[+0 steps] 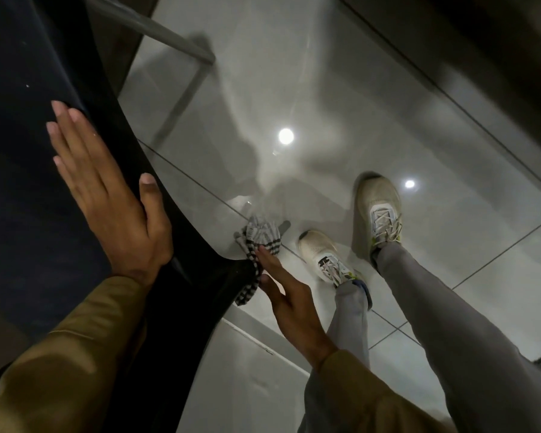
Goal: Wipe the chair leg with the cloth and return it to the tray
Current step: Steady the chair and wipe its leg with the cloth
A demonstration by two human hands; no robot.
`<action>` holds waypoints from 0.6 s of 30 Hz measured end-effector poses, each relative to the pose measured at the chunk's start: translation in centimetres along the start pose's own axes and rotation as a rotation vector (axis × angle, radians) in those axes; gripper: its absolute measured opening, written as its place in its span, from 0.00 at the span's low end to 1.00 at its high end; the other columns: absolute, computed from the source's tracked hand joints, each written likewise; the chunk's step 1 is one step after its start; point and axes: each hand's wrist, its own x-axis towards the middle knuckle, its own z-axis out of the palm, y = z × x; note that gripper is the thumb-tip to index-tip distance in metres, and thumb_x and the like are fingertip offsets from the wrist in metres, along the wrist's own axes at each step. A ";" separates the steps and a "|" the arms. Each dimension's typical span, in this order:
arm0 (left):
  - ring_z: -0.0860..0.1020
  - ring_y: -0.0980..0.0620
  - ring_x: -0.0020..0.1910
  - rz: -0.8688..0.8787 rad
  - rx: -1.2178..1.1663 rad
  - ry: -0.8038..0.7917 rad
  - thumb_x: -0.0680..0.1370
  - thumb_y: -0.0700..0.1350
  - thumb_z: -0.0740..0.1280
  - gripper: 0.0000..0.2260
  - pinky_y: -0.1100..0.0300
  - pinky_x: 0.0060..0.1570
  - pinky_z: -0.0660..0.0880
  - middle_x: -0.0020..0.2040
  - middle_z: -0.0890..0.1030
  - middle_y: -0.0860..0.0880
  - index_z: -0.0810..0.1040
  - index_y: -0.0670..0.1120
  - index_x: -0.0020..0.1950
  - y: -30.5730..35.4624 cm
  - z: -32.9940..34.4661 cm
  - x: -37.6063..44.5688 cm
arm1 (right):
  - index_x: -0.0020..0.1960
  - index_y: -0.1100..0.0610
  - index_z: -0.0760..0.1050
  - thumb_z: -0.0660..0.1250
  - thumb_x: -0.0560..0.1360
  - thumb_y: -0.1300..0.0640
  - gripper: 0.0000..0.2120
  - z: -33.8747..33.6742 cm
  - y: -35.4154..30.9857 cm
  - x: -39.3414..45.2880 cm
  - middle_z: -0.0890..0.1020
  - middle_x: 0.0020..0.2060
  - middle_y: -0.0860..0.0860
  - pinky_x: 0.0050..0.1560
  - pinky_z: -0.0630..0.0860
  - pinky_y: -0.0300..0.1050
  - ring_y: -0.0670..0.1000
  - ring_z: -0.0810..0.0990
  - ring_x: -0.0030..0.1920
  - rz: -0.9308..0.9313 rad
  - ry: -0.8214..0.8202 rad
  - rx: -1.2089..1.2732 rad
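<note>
A black chair [156, 214] fills the left of the head view, seen from above. My left hand [107, 195] lies flat on its dark seat, fingers spread, thumb over the seat's edge. Below the seat, my right hand [281, 295] holds a grey-and-black striped cloth [260, 239] bunched around the lower part of a chair leg, near its foot [284, 226]. The leg itself is mostly hidden by the cloth and the seat. No tray is in view.
Glossy grey floor tiles [294, 89] reflect two ceiling lights. My two feet in pale sneakers [378, 210] stand right of the cloth. A grey metal bar [156, 29] runs at the upper left, and dark furniture [481, 42] lines the upper right.
</note>
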 end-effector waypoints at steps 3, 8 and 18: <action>0.50 0.28 0.87 0.004 -0.023 -0.026 0.85 0.45 0.53 0.32 0.31 0.86 0.46 0.86 0.52 0.27 0.50 0.27 0.83 -0.5 0.2 0.1 | 0.76 0.57 0.74 0.64 0.83 0.70 0.22 0.7 1.6 2.1 0.75 0.78 0.52 0.85 0.60 0.48 0.49 0.66 0.83 -0.050 0.038 -0.004; 0.50 0.29 0.87 -0.001 -0.018 -0.065 0.86 0.46 0.53 0.33 0.30 0.85 0.49 0.86 0.51 0.27 0.49 0.27 0.83 -2.2 0.0 -0.2 | 0.73 0.59 0.75 0.62 0.82 0.73 0.22 0.4 4.0 5.9 0.75 0.76 0.53 0.84 0.62 0.49 0.53 0.69 0.81 -0.097 -0.043 -0.039; 0.50 0.29 0.87 0.000 -0.022 -0.063 0.85 0.45 0.54 0.33 0.30 0.85 0.48 0.86 0.51 0.27 0.49 0.26 0.83 -1.3 -0.2 0.0 | 0.77 0.52 0.72 0.57 0.82 0.76 0.30 1.8 2.3 2.9 0.70 0.80 0.48 0.84 0.58 0.39 0.38 0.61 0.82 -0.136 -0.019 -0.044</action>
